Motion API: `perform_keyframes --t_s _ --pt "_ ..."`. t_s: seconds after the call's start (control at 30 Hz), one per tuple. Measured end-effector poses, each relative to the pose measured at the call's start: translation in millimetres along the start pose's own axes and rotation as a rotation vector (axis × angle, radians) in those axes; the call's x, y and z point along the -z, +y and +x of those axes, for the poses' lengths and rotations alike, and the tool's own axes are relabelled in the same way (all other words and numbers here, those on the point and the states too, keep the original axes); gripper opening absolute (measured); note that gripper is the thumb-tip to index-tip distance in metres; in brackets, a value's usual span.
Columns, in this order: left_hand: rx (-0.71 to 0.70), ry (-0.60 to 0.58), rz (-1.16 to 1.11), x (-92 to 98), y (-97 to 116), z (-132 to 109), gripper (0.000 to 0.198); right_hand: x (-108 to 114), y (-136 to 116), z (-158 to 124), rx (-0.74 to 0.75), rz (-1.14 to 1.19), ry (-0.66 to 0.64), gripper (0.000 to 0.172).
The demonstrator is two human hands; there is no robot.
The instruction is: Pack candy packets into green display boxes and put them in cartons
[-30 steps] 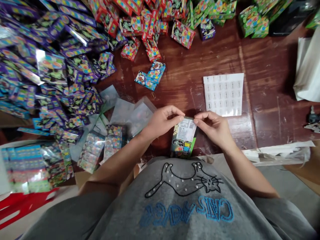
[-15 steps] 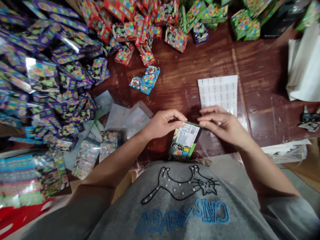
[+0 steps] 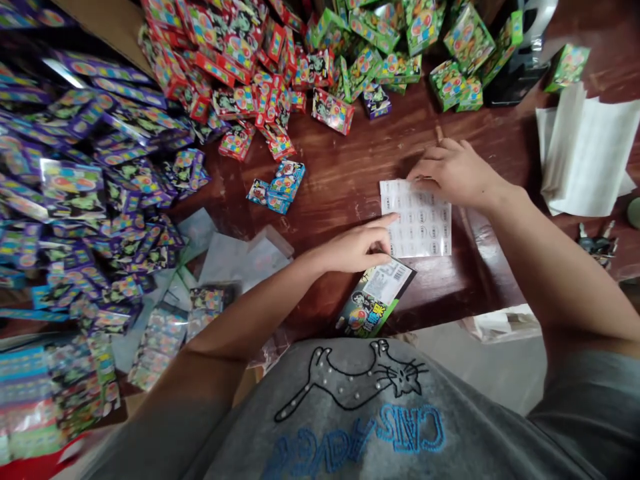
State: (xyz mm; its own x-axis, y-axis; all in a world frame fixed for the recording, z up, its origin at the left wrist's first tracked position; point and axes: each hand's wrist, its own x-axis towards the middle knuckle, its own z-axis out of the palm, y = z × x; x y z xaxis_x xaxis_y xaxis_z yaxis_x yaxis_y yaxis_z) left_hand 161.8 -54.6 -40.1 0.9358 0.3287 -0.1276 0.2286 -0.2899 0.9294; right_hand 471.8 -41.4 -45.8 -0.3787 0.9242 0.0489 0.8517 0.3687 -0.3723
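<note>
A green and black packet (image 3: 374, 299) with a white barcode label lies at the table's near edge, against my grey shirt. My left hand (image 3: 356, 248) rests on its upper end, forefinger stretched onto the left edge of a white sticker sheet (image 3: 419, 220). My right hand (image 3: 453, 173) lies on the sheet's top right corner, fingertips curled down against the paper. Whether it pinches a sticker is hidden.
Purple packets (image 3: 90, 180) pile at the left, red boxes (image 3: 235, 60) at the top middle, green boxes (image 3: 425, 40) at the top right. Blue packets (image 3: 279, 187) lie alone. Clear bags (image 3: 235, 257) sit left of my arm, white paper (image 3: 585, 160) at the right on the wooden table (image 3: 350, 167).
Both hands let go of the packet's top edge. My right hand went up to the sticker sheet's far corner, my left forefinger onto its edge. The packet now lies flatter.
</note>
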Motion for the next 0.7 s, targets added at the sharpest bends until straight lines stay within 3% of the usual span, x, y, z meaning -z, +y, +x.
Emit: perform_keyframes --t_s 0.2,0.3,0.37,0.5,0.6,0.7 --pt "0.021 0.033 -0.025 -1.3 0.2 0.0 0.004 33.1 -42.2 -32.8 0.006 0.227 0.043 0.032" --pt "0.031 0.072 -0.039 -4.5 6.7 -7.1 0.004 56.2 -76.4 -54.7 -0.003 0.575 0.05 0.02" --pt "0.041 0.121 -0.092 -7.8 14.4 -16.8 0.01 62.2 -98.3 -67.2 -0.121 0.855 0.041 0.022" --pt "0.062 0.183 -0.287 -14.2 29.6 -36.0 0.018 47.7 -130.1 -76.2 -0.319 1.226 -0.191 0.058" --pt "0.063 0.211 -0.331 -17.7 35.3 -42.4 0.018 29.0 -141.7 -72.8 -0.349 1.32 -0.307 0.059" --pt "0.046 0.233 -0.329 -20.4 38.8 -44.9 0.018 16.9 -145.2 -69.6 -0.371 1.306 -0.321 0.059"
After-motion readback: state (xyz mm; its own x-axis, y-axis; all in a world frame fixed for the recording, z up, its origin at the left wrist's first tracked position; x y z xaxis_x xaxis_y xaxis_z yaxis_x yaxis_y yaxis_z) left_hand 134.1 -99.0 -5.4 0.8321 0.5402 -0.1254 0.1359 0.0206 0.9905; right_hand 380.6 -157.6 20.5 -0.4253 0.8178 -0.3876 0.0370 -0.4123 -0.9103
